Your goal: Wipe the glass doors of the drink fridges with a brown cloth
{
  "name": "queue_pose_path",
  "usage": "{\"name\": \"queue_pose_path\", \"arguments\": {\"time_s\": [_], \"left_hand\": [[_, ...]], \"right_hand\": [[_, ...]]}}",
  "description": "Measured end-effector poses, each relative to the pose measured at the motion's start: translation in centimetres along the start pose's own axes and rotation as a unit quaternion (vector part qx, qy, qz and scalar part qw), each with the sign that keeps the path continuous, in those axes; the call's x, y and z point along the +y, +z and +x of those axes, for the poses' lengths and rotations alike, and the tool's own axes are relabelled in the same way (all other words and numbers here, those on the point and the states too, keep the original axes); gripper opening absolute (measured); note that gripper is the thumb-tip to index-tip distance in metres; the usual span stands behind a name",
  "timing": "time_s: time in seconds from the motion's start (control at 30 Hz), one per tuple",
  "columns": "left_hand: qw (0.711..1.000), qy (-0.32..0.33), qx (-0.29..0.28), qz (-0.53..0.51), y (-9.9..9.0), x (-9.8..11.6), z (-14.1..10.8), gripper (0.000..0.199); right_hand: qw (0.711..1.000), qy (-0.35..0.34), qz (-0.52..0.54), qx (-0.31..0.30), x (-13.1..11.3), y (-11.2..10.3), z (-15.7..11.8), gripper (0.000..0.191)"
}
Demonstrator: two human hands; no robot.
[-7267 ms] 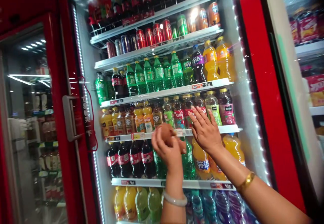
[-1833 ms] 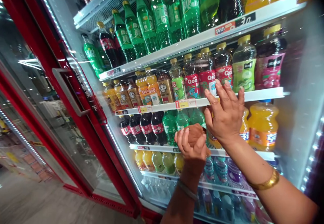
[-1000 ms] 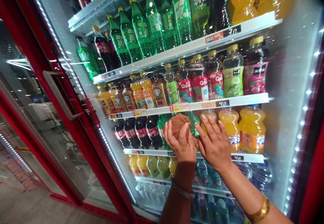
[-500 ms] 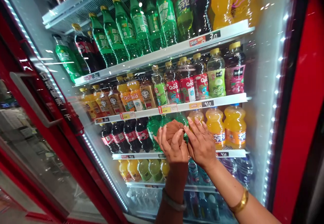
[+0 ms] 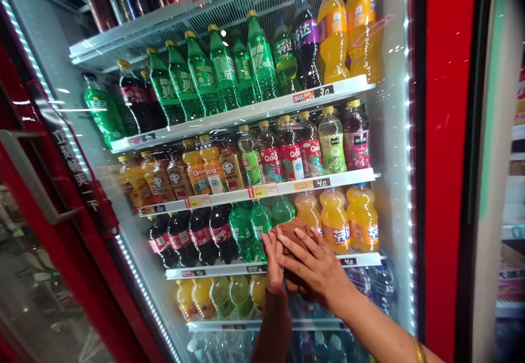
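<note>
A reddish-brown lump, soft and clay-like, is pressed between my two hands in front of a drinks fridge. My left hand supports it from the left and below, with part of the palm hidden. Across the near side of the lump lies my right hand, its fingers slightly spread and overlapping the left fingers. Most of the lump is covered, so its full shape cannot be made out. Just behind the hands stand green bottles and orange soda bottles.
The fridge's red frame rises on the right. At the left is a red door with a metal handle. White shelves hold rows of bottles, with cans at the top. Store shelving shows at the far right.
My right hand has moved over the lump, which is now more covered. My left hand has turned more edge-on. The view has shifted, showing more of the fridge's top and right side.
</note>
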State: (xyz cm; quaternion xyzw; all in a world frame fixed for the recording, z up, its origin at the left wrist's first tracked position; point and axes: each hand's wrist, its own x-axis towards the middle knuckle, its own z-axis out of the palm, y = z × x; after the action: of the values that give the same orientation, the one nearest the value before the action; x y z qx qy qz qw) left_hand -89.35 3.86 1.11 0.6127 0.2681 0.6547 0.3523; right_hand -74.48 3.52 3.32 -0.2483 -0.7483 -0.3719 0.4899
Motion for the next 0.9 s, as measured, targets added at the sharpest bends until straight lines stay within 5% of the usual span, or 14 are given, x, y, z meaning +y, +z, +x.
{"name": "queue_pose_path", "arguments": {"time_s": [0.2,0.37,0.53,0.67,0.8,0.9], "left_hand": [[0.996,0.059,-0.013,0.072,-0.4,2.6,-1.1,0.111],[0.957,0.114,0.052,0.263,-2.2,0.7,-0.2,0.102],[0.943,0.128,0.024,0.307,-4.0,-1.8,0.3,0.091],[0.945,0.121,0.018,0.302,-3.8,-1.1,-0.1,0.087],[0.941,0.097,0.034,0.323,-2.6,0.1,-0.2,0.090],[0.936,0.094,0.029,0.338,-2.3,0.4,-0.2,0.093]], "right_hand": [[0.999,0.023,-0.037,0.022,0.8,-0.9,0.3,0.037],[0.994,0.054,-0.014,0.094,-0.6,1.5,2.1,0.034],[0.998,0.037,-0.008,0.042,-1.0,1.8,0.3,0.039],[0.999,-0.006,-0.041,0.014,0.8,-0.3,-0.4,0.033],[0.994,-0.027,-0.096,0.049,2.8,-1.7,3.4,0.024],[0.990,0.027,-0.120,0.073,3.4,-1.9,7.3,0.020]]}}
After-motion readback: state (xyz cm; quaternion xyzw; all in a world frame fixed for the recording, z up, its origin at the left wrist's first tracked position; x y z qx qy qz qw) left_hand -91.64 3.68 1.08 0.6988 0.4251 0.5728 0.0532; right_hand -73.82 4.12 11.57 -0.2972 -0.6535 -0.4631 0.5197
